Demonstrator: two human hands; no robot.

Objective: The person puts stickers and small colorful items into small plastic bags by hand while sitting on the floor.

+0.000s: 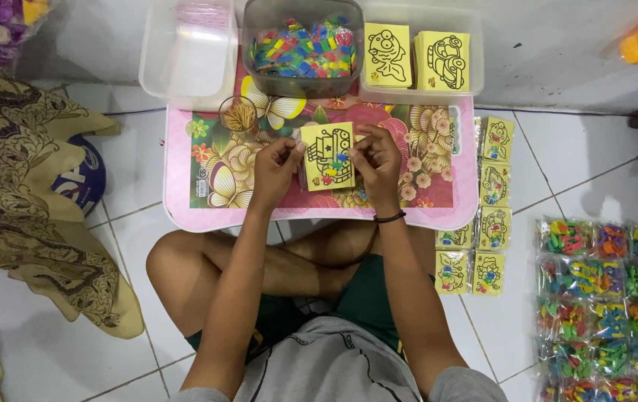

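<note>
I hold a yellow card with a black line drawing of a vehicle (pixel 328 155) over a small pink table with a flower print (pixel 185 201). My left hand (pixel 274 170) pinches the card's left edge. My right hand (pixel 375 158) grips its right edge, a black band on the wrist. Small coloured pieces lie on the card's lower part. Whether a clear sleeve covers it, I cannot tell.
At the table's far edge stand an empty clear tub (pixel 189 52), a tub of coloured pieces (pixel 302 48) and a tub of yellow cards (pixel 423 63). A small round cup (pixel 238 115) sits nearby. Packed cards (pixel 492 193) and bagged coloured pieces (pixel 602 298) lie on the tiled floor, right. Patterned cloth (pixel 29 193) lies left.
</note>
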